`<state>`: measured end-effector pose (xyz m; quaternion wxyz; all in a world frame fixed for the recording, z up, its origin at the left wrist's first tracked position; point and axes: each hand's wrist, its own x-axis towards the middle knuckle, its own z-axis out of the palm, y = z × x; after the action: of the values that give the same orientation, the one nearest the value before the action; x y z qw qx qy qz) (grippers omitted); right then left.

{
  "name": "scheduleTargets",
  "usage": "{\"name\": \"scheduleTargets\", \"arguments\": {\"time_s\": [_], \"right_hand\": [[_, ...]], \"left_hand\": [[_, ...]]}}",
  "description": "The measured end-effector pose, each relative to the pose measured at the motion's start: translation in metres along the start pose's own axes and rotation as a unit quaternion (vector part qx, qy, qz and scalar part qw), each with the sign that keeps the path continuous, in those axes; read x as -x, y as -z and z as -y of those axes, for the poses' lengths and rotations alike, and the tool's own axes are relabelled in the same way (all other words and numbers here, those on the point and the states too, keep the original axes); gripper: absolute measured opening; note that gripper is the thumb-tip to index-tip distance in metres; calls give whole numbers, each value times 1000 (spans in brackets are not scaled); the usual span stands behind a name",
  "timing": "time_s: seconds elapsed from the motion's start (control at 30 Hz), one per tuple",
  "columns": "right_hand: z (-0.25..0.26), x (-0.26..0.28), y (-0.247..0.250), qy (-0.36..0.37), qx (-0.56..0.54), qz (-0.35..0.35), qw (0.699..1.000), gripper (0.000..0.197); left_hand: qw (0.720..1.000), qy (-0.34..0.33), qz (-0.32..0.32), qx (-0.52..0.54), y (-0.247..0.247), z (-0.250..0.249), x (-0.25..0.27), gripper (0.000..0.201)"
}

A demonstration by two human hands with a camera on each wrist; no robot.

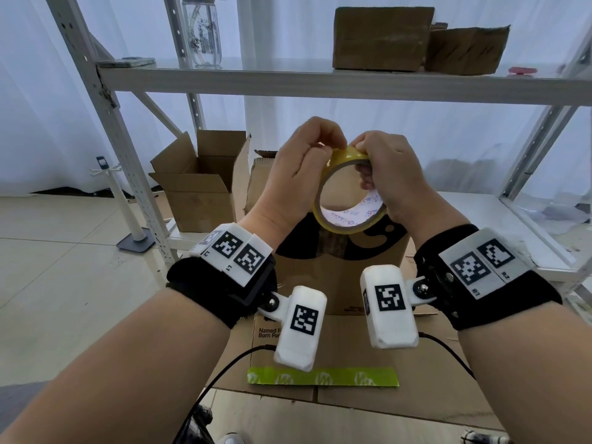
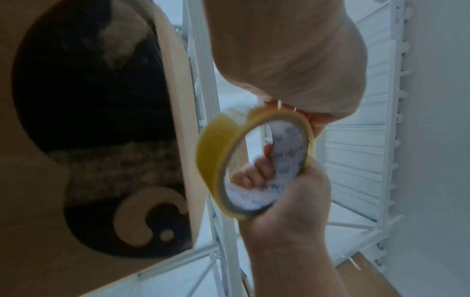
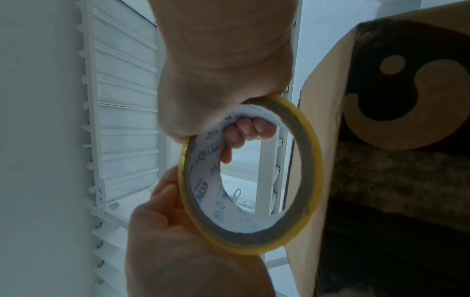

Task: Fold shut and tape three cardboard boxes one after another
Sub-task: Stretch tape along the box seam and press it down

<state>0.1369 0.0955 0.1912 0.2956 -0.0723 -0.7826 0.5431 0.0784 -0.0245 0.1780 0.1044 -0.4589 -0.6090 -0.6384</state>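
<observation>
Both hands (image 1: 298, 174) grip tape roll (image 1: 349, 225) above box (image 1: 339, 277).

Bare forearms, no sleeves. Each wrist wears a fuzzy black strap (image 1: 205, 293) topped with white plates of square black-and-white codes; a white camera pod (image 1: 389, 306) hangs at 6 o'clock, trailing a black cable (image 1: 224, 368).

Yellow tape roll (image 1: 349, 193) with white, blue-and-red-printed core; brown box (image 1: 339, 283) with black print, green strip (image 1: 323, 377)
</observation>
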Motion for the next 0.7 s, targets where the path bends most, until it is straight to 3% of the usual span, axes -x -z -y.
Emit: {"name": "scheduleTargets", "arguments": {"time_s": [0.07,0.13,0.37,0.5,0.57,0.63,0.7], "right_hand": [[3,2,-5,-4,0,18,1000,25],[4,4,-8,-25,-10,29,999,26],[6,7,-11,-89,-54,30,994,28],[6,7,-11,-103,-48,27,993,28],[4,6,-12,-118,-61,28,991,38],[1,6,-13,-139,-72,32,987,44],[0,6,-13,-158,-79,40,983,37]], "left_hand": [[1000,-17,-14,17,-1,-4,-1,19],[999,-28,-25,16,-1,-1,0,27],[997,-9,-73,39,-1,3,-1,33],[994,40,-100,29,-5,5,3,37],[991,56,-120,36,-5,7,5,37],[991,45,-116,39,-3,10,2,36],[993,45,-98,41,-2,12,0,42]]}}
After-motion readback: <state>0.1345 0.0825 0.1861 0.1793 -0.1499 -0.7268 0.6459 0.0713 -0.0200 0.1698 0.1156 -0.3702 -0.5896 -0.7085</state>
